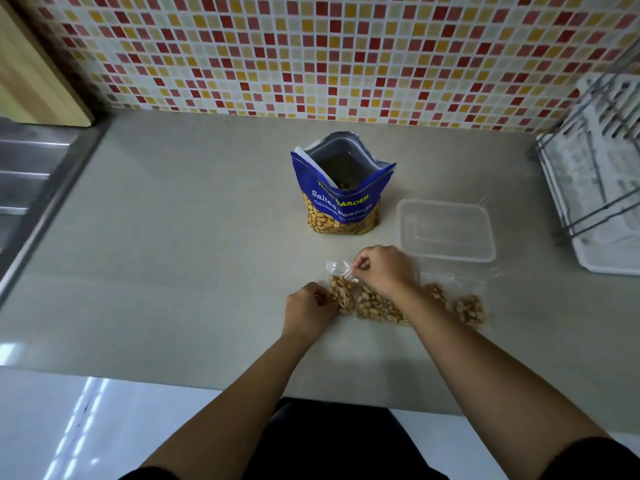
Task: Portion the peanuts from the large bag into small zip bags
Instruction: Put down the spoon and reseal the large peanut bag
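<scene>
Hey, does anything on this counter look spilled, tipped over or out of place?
Nothing stands out. The large peanut bag stands upright and open, no loose peanuts show on the counter, and filled small bags lie flat beside the zip bag pinched by the left hand and right hand.

Large peanut bag: blue, standing upright, mouth open. Just in front of it, toward me: small zip bag, clear, filled with peanuts, pinched between my left hand and right hand. In front and right of it: more filled zip bags, lying flat.
</scene>
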The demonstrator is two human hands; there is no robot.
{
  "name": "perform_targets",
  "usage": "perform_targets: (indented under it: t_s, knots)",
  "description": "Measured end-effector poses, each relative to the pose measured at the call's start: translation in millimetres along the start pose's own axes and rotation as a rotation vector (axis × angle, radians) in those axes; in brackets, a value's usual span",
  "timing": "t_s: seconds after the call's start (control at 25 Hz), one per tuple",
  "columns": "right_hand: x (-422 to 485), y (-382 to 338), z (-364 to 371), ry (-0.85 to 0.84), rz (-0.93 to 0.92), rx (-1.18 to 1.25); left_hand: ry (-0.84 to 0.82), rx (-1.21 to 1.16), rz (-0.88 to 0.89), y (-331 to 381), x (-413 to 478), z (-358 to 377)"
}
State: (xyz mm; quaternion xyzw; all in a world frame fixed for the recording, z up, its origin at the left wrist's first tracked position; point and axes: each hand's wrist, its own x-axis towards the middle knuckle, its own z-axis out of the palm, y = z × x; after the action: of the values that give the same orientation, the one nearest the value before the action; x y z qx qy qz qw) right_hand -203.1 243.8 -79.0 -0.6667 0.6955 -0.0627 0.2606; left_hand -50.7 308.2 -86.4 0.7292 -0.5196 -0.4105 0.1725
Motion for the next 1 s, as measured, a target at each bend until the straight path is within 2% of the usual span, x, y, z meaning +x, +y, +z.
perform_targets:
  t_s: [0.2, 0.32, 0.4, 0.52, 0.64, 0.72, 0.8, 0.92, 1.0]
  knots:
    - [0, 6, 4, -0.012, -0.013, 0.038, 0.039, 0.096, 0.062, -5, 1, 2]
    - [-2, 3, -2, 0.031, -0.08, -0.028, 0.049, 0.225, 0.116, 2, 2, -7]
    - [-9, -6, -17, 0.163, -0.214, -0.048, 0.186, 0.158, 0.195, 20, 4, -27]
    - [-18, -33, -54, 0.462, -0.453, 0.069, 0.462, -0.086, 0.27, 67, 14, -78]
    - [-6, -51, -91, 0.679, -0.512, 0.134, 0.506, -0.152, 0.263, 113, 36, -116]
    - [7, -58, -108, 0.744, -0.472, 0.147, 0.465, -0.076, 0.272, 134, 50, -129]
    - [20, -59, -115, 0.73, -0.391, 0.136, 0.38, 0.088, 0.259, 143, 62, -135]
    - [33, -58, -112, 0.494, -0.266, 0.103, 0.309, 0.23, 0.271, 147, 67, -138]
    - [35, -59, -108, 0.415, -0.255, 0.144, 0.311, 0.289, 0.359, 148, 63, -138]
